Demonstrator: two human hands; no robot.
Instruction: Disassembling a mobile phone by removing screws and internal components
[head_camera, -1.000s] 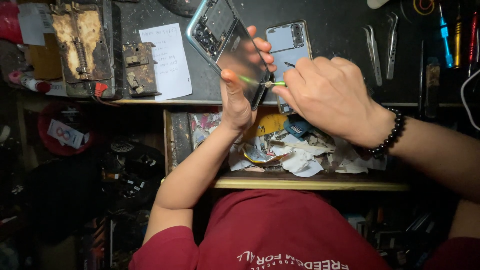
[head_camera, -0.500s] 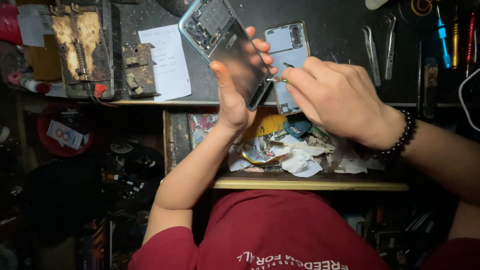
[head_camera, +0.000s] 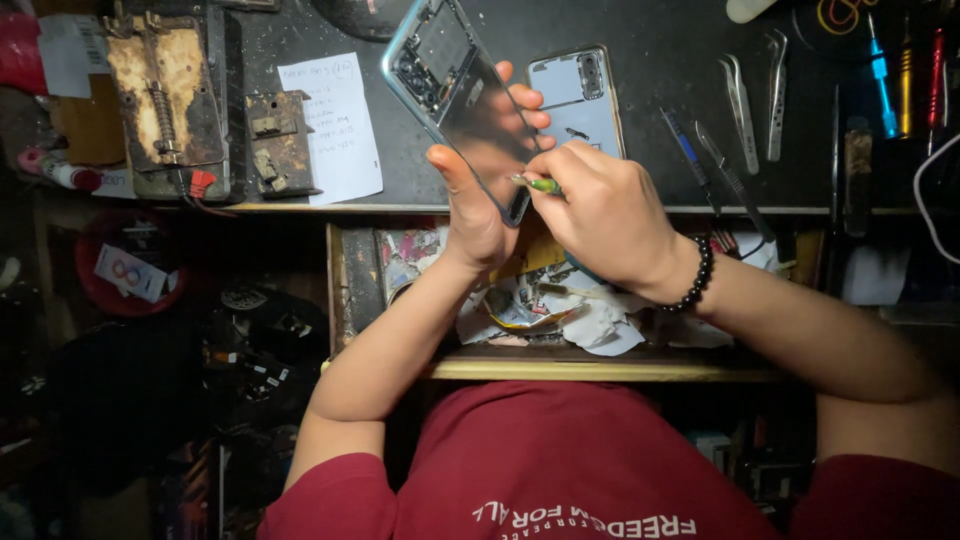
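Observation:
My left hand (head_camera: 478, 195) grips an opened smartphone (head_camera: 455, 95) by its lower end, holding it tilted above the dark workbench (head_camera: 660, 60), its inner frame and parts showing at the top. My right hand (head_camera: 600, 215), with a black bead bracelet at the wrist, holds a small green-handled tool (head_camera: 538, 184) whose tip touches the phone's lower edge. A light blue phone back cover (head_camera: 580, 95) lies flat on the bench just behind both hands.
Tweezers (head_camera: 745, 95) and screwdrivers (head_camera: 880, 75) lie at the right of the bench. A white paper note (head_camera: 330, 125) and rusty metal jigs (head_camera: 165, 100) sit at the left. An open drawer (head_camera: 600, 368) below holds crumpled papers and scraps.
The phone has tilted slightly and shifted left in my left hand. My right hand has kept the tool at the phone's lower edge, moving a little along it.

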